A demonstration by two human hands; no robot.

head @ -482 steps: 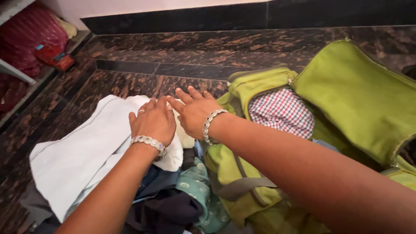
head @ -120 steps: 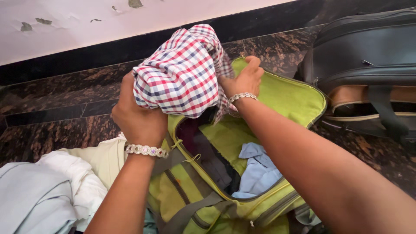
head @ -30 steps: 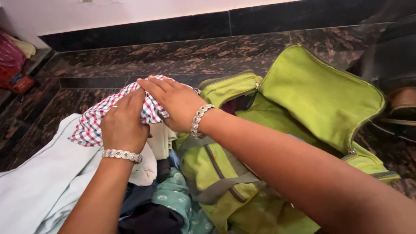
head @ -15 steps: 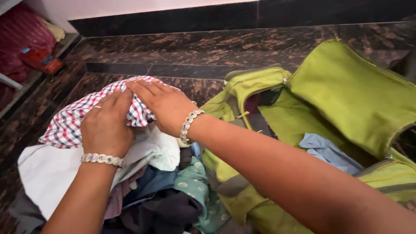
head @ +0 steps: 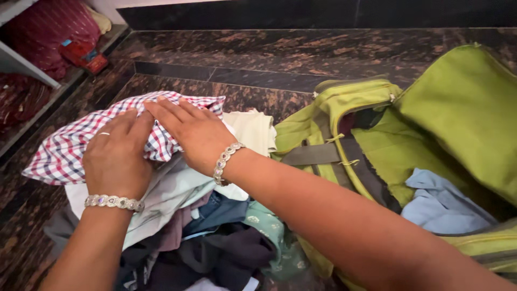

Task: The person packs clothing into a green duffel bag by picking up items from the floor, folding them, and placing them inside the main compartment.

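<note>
A red, white and blue checked shirt (head: pixel 64 148) lies on top of a heap of clothes (head: pixel 199 226) on the dark stone floor. My left hand (head: pixel 116 156) presses down on the shirt, fingers bunched into the cloth. My right hand (head: pixel 188 132) rests flat on it beside the left, fingers spread. Both wrists wear silver bracelets. An open lime-green bag (head: pixel 377 134) lies to the right of the heap, with a light blue garment (head: pixel 444 207) inside.
White and pale garments (head: pixel 172 188), a teal patterned cloth (head: pixel 269 231) and dark clothes make up the heap. A shelf (head: pixel 32 64) with red fabric stands at the far left. A stone step (head: pixel 269 59) runs along the back.
Both hands have brought the checked shirt out of the green bag and down onto the heap at the left. In the last second they spread it further left.
</note>
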